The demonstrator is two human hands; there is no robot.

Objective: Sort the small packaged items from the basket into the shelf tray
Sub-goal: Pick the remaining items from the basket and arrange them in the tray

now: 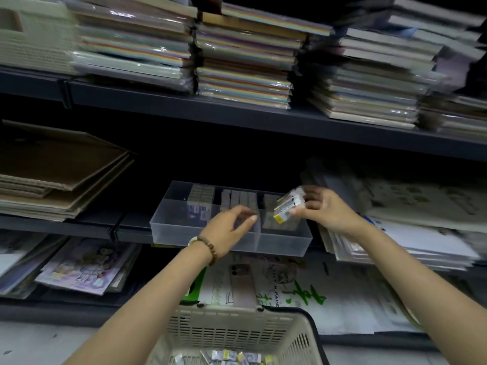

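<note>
A clear plastic tray (184, 233) stands at the front of the middle shelf, with rows of small packs (237, 200) upright in its compartments. My right hand (324, 209) grips a bundle of small white-and-yellow packs (288, 206) just above the tray's right compartment. My left hand (226, 230), beaded bracelet on the wrist, reaches over the tray's front wall with curled fingers at the middle row of packs; whether it pinches one is unclear. A beige slotted basket (237, 327) sits below, with several small packs (232, 356) lying in its bottom.
Stacks of wrapped coloured paper (242, 61) fill the upper shelf. Flat cardboard sheets (58, 175) lie left of the tray, paper pads (408, 227) to its right. The lower shelf holds printed packs (84, 270) and green-lettered paper packs (290, 285).
</note>
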